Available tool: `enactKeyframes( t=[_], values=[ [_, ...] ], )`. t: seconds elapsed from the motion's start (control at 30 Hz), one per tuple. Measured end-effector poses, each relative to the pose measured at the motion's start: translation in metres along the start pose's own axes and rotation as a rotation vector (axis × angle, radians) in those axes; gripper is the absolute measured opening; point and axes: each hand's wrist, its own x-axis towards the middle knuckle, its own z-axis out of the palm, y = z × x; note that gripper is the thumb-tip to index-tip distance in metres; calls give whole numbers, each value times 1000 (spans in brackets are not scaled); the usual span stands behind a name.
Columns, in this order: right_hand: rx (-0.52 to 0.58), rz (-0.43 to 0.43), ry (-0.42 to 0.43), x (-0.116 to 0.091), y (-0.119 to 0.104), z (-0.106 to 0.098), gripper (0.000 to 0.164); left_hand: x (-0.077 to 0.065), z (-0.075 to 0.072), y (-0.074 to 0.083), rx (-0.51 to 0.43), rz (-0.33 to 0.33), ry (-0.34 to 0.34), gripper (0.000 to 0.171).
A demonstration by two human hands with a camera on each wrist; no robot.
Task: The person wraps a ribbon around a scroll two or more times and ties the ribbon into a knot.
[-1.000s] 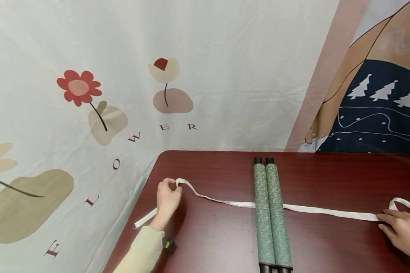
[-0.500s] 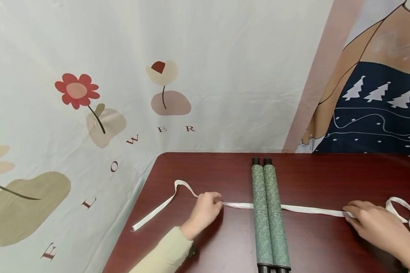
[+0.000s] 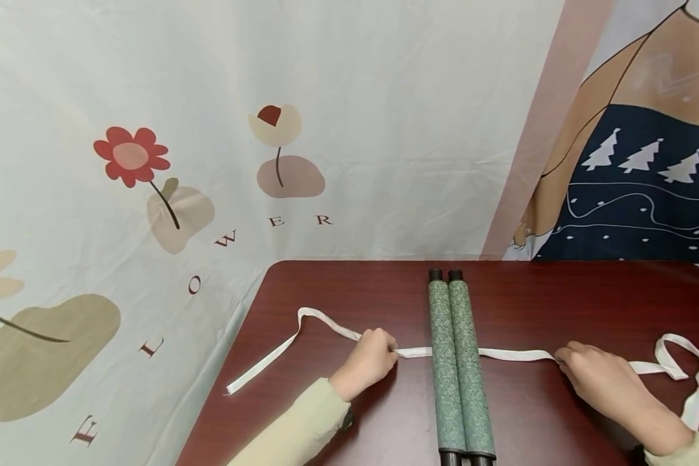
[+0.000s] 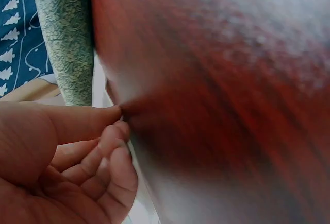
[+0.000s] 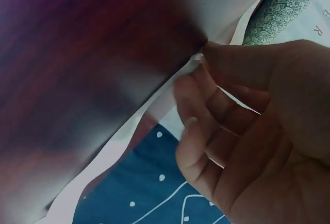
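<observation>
Two green patterned rolls (image 3: 446, 372) with black end knobs, like a scroll wound from both ends, lie side by side on the table. A white ribbon (image 3: 515, 355) runs crosswise beneath them and comes out on both sides. Left of the rolls, my left hand (image 3: 368, 362) pinches the ribbon between thumb and fingertips, close to the tabletop. My right hand (image 3: 602, 382) pinches it on the other side, farther from the rolls. In the right wrist view the ribbon (image 5: 116, 144) trails from the thumb and finger. The pinched part is mostly hidden in the left wrist view.
The dark red table (image 3: 536, 421) reaches back to a printed curtain (image 3: 396, 129). One loose ribbon end lies toward the table's left edge; the other loops and twists at the right, by the right forearm.
Along the ribbon, my left hand has moved right and my right hand has moved left, both nearer the rolls. The left ribbon end now lies loose. The rolls have stayed put.
</observation>
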Motion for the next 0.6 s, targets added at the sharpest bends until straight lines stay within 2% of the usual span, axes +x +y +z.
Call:
enactKeyframes(
  t=[0.2,0.37,0.6],
  values=[
    [19,50,-47,1,-1,-2,22,2,1,-4,-15,-11,78,7],
    [45,95,-92,-1,1,-3,17,-1,-3,-8,-43,-55,128,10],
    [41,97,-117,-1,7,-3,12,-2,-10,-15,-81,-83,203,9]
  ],
)
